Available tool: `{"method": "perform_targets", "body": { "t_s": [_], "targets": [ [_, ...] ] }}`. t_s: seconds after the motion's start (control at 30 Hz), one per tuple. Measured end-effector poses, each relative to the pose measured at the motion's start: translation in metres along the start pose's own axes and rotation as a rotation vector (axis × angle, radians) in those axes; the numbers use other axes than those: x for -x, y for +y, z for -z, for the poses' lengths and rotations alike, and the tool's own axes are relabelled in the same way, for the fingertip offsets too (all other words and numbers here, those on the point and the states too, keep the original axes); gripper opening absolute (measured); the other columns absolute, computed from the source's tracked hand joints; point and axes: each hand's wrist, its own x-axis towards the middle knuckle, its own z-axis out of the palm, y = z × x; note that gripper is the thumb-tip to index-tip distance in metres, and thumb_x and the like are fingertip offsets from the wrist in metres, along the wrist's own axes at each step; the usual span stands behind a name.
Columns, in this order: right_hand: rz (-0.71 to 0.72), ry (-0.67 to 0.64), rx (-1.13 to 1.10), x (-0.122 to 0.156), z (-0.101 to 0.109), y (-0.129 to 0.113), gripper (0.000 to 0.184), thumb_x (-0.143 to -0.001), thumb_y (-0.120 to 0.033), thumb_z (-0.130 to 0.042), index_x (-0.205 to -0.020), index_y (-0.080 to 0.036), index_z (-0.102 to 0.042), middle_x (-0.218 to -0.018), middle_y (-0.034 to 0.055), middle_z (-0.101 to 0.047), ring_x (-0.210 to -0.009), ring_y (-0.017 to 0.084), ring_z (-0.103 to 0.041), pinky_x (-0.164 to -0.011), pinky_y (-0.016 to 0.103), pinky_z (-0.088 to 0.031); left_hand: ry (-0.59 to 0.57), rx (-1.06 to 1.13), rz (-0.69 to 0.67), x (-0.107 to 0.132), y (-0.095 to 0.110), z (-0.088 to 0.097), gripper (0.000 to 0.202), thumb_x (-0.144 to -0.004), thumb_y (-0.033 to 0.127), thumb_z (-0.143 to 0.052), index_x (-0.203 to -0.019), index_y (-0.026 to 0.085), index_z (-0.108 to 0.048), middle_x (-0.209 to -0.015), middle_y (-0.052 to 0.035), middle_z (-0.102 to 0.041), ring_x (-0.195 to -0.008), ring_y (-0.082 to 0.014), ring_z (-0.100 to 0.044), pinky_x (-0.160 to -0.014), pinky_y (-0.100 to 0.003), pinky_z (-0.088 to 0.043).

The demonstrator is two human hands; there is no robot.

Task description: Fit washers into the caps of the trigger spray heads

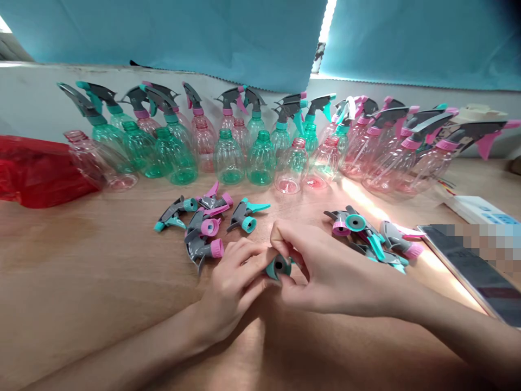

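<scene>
Between my two hands is a grey and teal trigger spray head [279,267], its round collar facing me with a dark hole in the middle. My left hand [240,274] pinches it from the left side. The thumb and fingers of my right hand [317,266] close round the collar from the right. The rest of this spray head is mostly hidden behind my fingers. To the left of my hands lie several loose spray heads [203,222] with pink or teal collars. Another small heap of spray heads [366,233] lies beyond my right hand.
Open-necked green bottles [230,160] and pink bottles [291,168] stand in a row behind. More bottles there carry spray heads [431,127]. A red plastic bag [40,171] lies at left. On the right are a phone [468,277] and a white power strip [480,209].
</scene>
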Motion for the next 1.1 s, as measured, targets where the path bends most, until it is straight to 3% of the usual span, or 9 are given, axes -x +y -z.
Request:
{"method": "perform_targets", "body": {
  "t_s": [0.63,0.8,1.1],
  "targets": [
    [-0.008,0.06,-0.034,-0.007,-0.006,0.004,0.031,-0.063,-0.01,-0.053,-0.071,-0.024,-0.027,-0.066,-0.007,-0.038,-0.056,0.009,-0.032,-0.049,0.025,-0.024,0.002,-0.058,-0.004,0.003,-0.005,0.001,0.037,-0.093,0.013,-0.043,-0.127,0.023,-0.053,-0.099,-0.008,-0.061,-0.089,-0.0213,-0.053,-0.076,-0.034,-0.046],
    [0.082,0.116,0.051,-0.006,-0.011,0.004,0.033,-0.061,-0.007,-0.049,-0.072,-0.024,-0.023,-0.07,-0.0059,-0.035,-0.058,0.01,-0.031,-0.051,0.025,-0.023,-0.003,-0.075,0.014,0.002,-0.006,0.003,0.035,-0.09,0.01,-0.044,-0.121,0.022,-0.056,-0.097,-0.0075,-0.06,-0.087,-0.021,-0.052,-0.072,-0.033,-0.045],
    [0.121,0.244,-0.013,-0.014,-0.022,0.019,0.031,-0.062,-0.005,-0.048,-0.074,-0.024,-0.027,-0.073,-0.005,-0.04,-0.062,0.01,-0.037,-0.054,0.024,-0.028,0.068,-0.122,-0.002,0.003,-0.016,0.005,0.036,-0.091,0.009,-0.046,-0.124,0.023,-0.053,-0.102,-0.0069,-0.058,-0.092,-0.0208,-0.051,-0.08,-0.036,-0.044]
  ]
}}
